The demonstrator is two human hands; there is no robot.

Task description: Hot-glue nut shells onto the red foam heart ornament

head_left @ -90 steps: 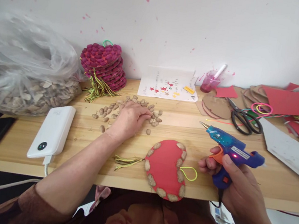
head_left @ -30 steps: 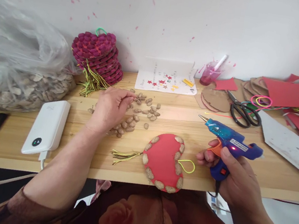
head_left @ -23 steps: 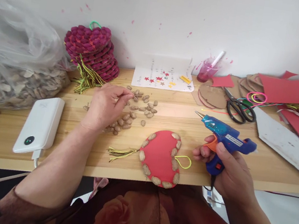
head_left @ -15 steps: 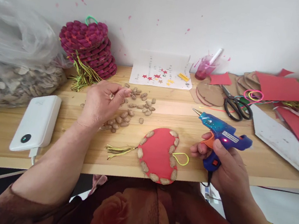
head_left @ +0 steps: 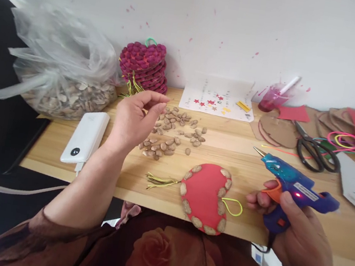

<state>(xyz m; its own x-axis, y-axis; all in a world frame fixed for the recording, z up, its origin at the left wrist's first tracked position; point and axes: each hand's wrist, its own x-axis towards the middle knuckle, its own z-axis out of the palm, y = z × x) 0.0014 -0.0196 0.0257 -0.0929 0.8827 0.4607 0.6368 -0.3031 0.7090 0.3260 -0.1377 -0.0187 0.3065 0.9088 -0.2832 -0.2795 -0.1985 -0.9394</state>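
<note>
In my right hand (head_left: 296, 231) is a blue hot glue gun (head_left: 291, 176), its red light lit and its metal nozzle pointing left. My fingers rest at its orange trigger. My left hand (head_left: 137, 120) hovers over loose peanut shells (head_left: 165, 144), thumb and forefinger pinched together; whatever lies between them is hidden. Between my hands, at the table's front edge, lies a red heart (head_left: 204, 195) with peanut shells along its rim. A yellow cord loop (head_left: 233, 207) sticks out at its right, and a yellow-and-dark tassel (head_left: 161, 182) at its left.
A plastic bag of shells (head_left: 69, 94) and a white power bank (head_left: 86, 137) stand left. Purple shell-covered hearts (head_left: 144, 66) lean on the wall. Behind are a paper with stars (head_left: 218, 97) and a stained cup (head_left: 271, 98); scissors (head_left: 316, 153) and card pieces (head_left: 278, 126) lie right.
The view has swung left, so everything appears further right. My left hand stays pinched above the loose shells, and my right hand still holds the glue gun.
</note>
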